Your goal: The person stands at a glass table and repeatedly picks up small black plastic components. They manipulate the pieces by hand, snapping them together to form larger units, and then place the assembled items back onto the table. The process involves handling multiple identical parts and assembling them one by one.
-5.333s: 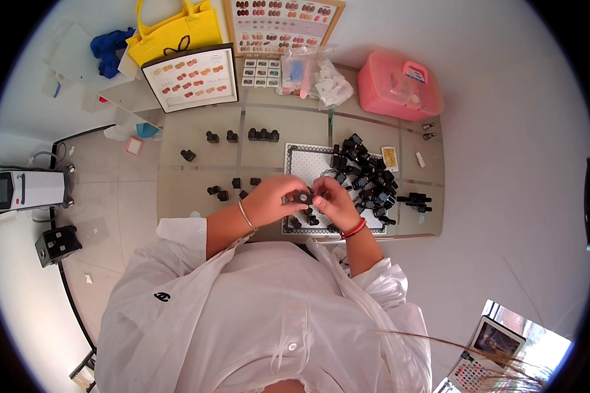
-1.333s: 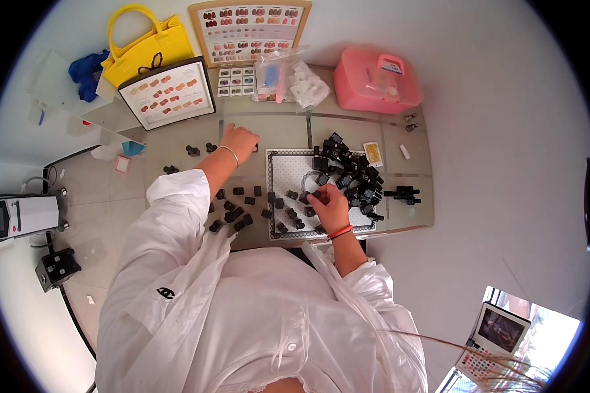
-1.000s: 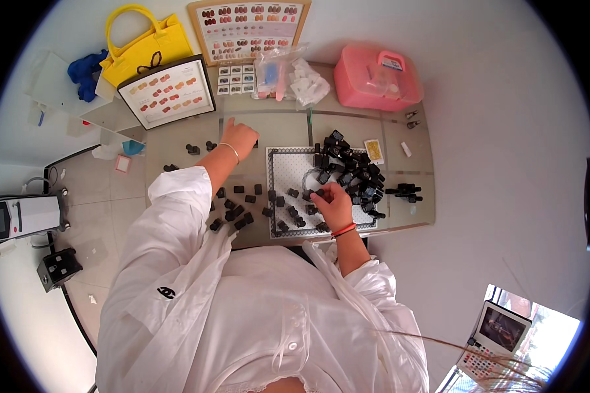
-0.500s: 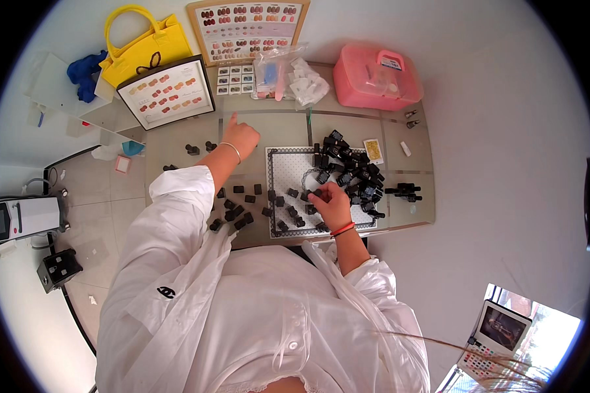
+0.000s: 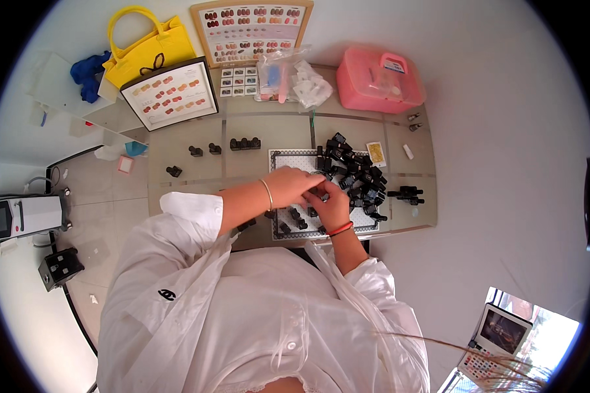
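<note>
Over the white mat with a dark lace-pattern border [image 5: 275,234], my two hands meet. My left hand [image 5: 291,187] reaches in from the left, fingers closed together, their tips against those of my right hand [image 5: 331,204]. My right hand is closed too, pinching a small black nail polish bottle [image 5: 318,190] that the fingers mostly hide. Just beyond, a heap of black nail polish bottles [image 5: 351,171] lies on the mat's right part. A few more loose bottles [image 5: 297,219] lie below my hands; my left forearm covers others.
Upright bottles form a short row [image 5: 245,144] on the glass-topped table [image 5: 269,124], with single bottles to its left. Dark bottles [image 5: 410,194] lie at the right edge. Behind are a pink case [image 5: 373,88], plastic bags [image 5: 311,85], colour sample boards [image 5: 169,93] and a yellow bag [image 5: 151,49].
My left hand, earlier pointing near the back row, has come toward me and right to meet my right hand. The standing row it covered now shows. My right hand has hardly moved.
</note>
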`<state>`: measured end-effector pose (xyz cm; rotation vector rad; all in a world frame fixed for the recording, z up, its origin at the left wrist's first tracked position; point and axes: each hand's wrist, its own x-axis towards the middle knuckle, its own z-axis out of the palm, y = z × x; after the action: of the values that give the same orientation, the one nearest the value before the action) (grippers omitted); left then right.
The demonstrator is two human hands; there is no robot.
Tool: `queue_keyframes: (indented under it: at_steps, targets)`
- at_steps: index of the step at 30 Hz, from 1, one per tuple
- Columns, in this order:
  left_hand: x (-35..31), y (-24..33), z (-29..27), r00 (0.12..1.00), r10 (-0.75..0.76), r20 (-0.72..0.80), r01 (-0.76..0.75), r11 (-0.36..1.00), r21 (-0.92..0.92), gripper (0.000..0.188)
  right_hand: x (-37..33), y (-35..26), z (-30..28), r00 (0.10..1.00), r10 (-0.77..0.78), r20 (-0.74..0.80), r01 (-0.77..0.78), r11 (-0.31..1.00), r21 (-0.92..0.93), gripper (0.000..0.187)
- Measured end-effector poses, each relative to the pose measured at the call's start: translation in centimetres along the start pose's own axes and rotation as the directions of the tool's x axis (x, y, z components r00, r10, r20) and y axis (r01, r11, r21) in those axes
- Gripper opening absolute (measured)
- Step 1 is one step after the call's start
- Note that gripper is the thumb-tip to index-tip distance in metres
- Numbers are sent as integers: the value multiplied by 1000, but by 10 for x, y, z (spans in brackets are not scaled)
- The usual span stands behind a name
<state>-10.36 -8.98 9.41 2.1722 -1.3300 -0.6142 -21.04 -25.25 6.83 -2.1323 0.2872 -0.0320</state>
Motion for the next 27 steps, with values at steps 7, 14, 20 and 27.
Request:
queue_keyframes:
  at_steps: [7, 14, 20, 27]
  targets:
    - [5, -28, 20, 978, 5, -207, 6, 999, 52, 40, 7, 1, -2, 985, 160, 66, -172, 924, 341, 20]
    - [8, -112, -11, 919, -274, -283, 360, 877, 318, 13, 7, 50, -15, 983, 182, -38, -159, 929, 333, 17]
    - [15, -128, -11, 875, -424, -234, 484, 778, 402, 11, -2, 64, -29, 963, 270, 26, -261, 896, 360, 14]
    - [17, -130, -5, 864, -458, -208, 500, 743, 445, 8, -6, 86, -37, 955, 290, 69, -291, 858, 424, 14]
